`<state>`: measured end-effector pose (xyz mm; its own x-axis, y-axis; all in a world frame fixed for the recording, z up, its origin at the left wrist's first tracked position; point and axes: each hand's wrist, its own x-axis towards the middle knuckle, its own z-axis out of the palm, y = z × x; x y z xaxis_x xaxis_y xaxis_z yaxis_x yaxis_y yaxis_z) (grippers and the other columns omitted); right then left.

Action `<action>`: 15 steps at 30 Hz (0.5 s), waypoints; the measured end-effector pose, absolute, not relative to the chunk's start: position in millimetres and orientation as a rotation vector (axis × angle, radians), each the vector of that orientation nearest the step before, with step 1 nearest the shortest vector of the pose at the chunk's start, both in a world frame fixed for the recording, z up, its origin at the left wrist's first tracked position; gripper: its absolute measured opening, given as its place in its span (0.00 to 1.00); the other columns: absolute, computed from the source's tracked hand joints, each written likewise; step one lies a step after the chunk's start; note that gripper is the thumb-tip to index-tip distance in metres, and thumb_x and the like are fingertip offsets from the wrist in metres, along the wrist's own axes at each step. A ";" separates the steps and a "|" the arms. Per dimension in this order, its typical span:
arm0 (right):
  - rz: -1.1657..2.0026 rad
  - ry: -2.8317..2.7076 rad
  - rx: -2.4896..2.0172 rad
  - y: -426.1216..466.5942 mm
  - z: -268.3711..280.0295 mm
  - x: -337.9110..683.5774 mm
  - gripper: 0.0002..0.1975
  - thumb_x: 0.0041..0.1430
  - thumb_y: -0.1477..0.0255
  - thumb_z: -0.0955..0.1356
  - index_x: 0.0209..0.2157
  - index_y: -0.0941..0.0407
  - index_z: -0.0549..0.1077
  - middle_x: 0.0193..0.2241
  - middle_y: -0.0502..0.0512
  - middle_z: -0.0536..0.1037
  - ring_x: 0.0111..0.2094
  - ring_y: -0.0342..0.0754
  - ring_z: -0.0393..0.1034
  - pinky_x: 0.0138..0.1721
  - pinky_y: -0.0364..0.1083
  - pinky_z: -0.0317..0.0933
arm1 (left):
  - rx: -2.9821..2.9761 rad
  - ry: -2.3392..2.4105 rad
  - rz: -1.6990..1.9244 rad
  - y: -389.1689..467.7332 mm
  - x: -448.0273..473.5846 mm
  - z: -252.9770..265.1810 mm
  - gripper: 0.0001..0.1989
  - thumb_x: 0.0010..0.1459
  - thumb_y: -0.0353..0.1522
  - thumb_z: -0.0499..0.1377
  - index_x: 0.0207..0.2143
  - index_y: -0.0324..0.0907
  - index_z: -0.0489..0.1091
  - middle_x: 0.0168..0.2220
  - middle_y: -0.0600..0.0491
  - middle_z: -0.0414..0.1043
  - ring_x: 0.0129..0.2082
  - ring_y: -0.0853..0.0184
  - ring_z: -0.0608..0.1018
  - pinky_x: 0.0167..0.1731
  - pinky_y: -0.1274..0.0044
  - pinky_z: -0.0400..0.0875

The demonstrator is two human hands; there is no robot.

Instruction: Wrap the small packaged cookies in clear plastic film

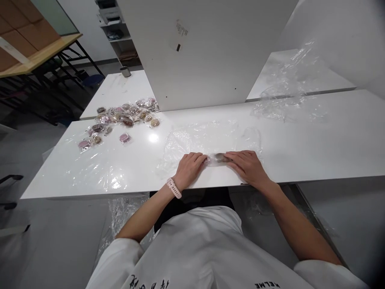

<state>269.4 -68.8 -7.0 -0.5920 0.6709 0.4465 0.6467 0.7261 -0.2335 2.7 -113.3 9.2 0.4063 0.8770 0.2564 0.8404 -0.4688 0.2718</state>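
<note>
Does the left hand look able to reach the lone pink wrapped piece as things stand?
Probably yes: only tabletop and thin plastic film seem to lie between the left hand and the pink piece, though that hand appears busy at the wrapped bundle.

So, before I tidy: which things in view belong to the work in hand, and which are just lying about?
Work in hand:
brownish clear-wrapped piece at the right hand
pinkish piece at the left hand
thin clear plastic sheet
probably the clustered round pink and brown wrapped pieces

Seemingly lying about:
grey cylindrical cup
crumpled clear plastic film at right
</note>
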 end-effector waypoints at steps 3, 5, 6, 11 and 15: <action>0.129 -2.354 -1.129 -48.9 -7.5 263.9 0.17 0.73 0.64 0.60 0.45 0.53 0.79 0.37 0.54 0.84 0.36 0.49 0.76 0.42 0.50 0.58 | 2.302 1.717 0.500 -87.1 -0.5 13.2 0.17 0.73 0.39 0.49 0.46 0.42 0.74 0.35 0.49 0.80 0.34 0.63 0.79 0.32 0.72 0.70; 0.186 -2.313 -1.278 -32.4 -5.0 257.4 0.17 0.72 0.62 0.61 0.41 0.53 0.80 0.33 0.52 0.84 0.32 0.49 0.74 0.37 0.49 0.58 | 2.144 1.830 0.389 -66.1 -0.7 19.7 0.18 0.72 0.41 0.50 0.46 0.41 0.75 0.30 0.50 0.78 0.28 0.64 0.77 0.28 0.73 0.68; 0.189 -2.289 -1.352 -25.1 -3.4 253.8 0.17 0.71 0.61 0.62 0.40 0.53 0.80 0.32 0.52 0.83 0.31 0.50 0.73 0.36 0.49 0.58 | 2.097 1.893 0.341 -56.9 -0.1 22.9 0.17 0.71 0.42 0.52 0.47 0.40 0.74 0.30 0.49 0.78 0.28 0.63 0.77 0.28 0.72 0.69; -0.030 -2.261 -1.309 -18.3 1.2 243.2 0.17 0.71 0.62 0.62 0.42 0.55 0.79 0.41 0.60 0.81 0.43 0.57 0.72 0.46 0.55 0.58 | 2.373 1.916 0.505 -50.4 6.1 25.7 0.11 0.67 0.32 0.56 0.50 0.41 0.73 0.51 0.41 0.76 0.52 0.52 0.75 0.51 0.57 0.70; 0.110 -2.420 -1.008 -37.9 -8.0 249.2 0.18 0.69 0.60 0.64 0.55 0.53 0.74 0.52 0.60 0.79 0.51 0.57 0.70 0.52 0.56 0.60 | 2.610 1.483 0.459 -74.1 7.2 12.7 0.17 0.67 0.34 0.58 0.57 0.43 0.68 0.61 0.46 0.70 0.61 0.56 0.70 0.59 0.61 0.65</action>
<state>249.2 -37.9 -8.0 -0.5932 0.6830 0.4263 0.6416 0.7209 -0.2622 7.2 -74.1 12.7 0.4785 0.8531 0.2078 0.8215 -0.5186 0.2371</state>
